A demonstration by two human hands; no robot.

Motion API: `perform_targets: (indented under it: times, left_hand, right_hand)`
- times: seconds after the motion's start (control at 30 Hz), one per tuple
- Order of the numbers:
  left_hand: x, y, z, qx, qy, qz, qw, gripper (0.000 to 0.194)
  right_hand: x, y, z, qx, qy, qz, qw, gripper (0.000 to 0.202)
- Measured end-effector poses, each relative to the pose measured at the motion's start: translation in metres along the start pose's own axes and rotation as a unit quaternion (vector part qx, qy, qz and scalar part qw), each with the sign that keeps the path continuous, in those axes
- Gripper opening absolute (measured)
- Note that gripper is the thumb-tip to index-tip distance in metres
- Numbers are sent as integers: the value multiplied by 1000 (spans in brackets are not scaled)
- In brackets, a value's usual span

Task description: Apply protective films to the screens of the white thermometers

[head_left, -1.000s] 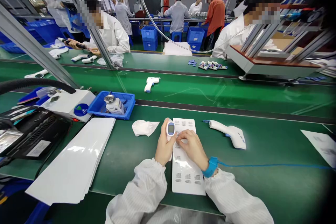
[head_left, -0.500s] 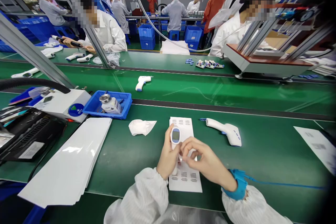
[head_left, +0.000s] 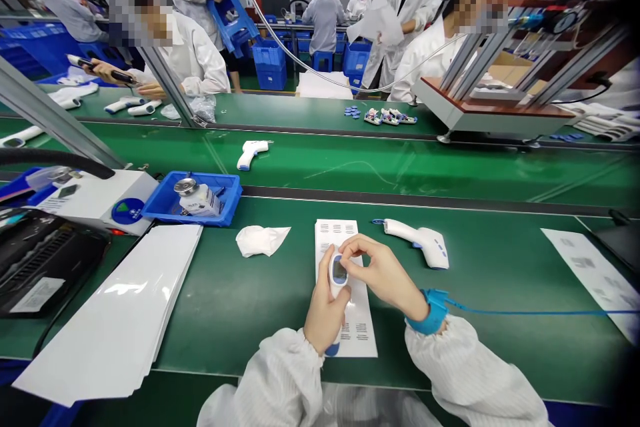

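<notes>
Shifted upward since half a second ago, the right hand (head_left: 384,271) has gone from beside the handle of the white thermometer (head_left: 333,288) to its screen (head_left: 340,269). Its thumb and forefinger touch or nearly touch the screen's face and upper edge; whether the tips meet, or pinch anything, I cannot tell. Meanwhile the left hand (head_left: 324,317) is clamped around the handle, keeping the thermometer upright, screen toward the wearer, its blue butt showing below the hand.

Behind and beneath the thermometer lies a white label sheet (head_left: 361,320) with small blocks of print, flat on the green bench (head_left: 215,307). A blue strap (head_left: 433,312) circles the right wrist, its cord running off to the right.

To the right of the sheet, a second thermometer (head_left: 433,248) lies on its side; to the left sits a crumpled white tissue (head_left: 261,241). Farther left are a stack of white sheets (head_left: 113,313) and a blue tray (head_left: 232,212) holding a metal-topped bottle (head_left: 199,201).

Beyond the bench, another thermometer (head_left: 250,155) rests on the green belt (head_left: 320,163). Across it, a co-worker in white (head_left: 193,57) holds a dark tool (head_left: 121,76).
</notes>
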State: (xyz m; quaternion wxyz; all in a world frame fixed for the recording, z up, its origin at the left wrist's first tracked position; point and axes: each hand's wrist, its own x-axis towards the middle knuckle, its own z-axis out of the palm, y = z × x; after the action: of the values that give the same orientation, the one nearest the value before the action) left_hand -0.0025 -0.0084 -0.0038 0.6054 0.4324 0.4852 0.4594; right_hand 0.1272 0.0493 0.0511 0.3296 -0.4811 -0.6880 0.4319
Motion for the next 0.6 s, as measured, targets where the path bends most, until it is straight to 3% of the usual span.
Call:
perform_targets:
  times: [0.6]
  left_hand:
    - [0,-2,-3,18,-9,22,1000,71]
  right_hand:
    - [4,-1,0,-12,5,-1,1000,10]
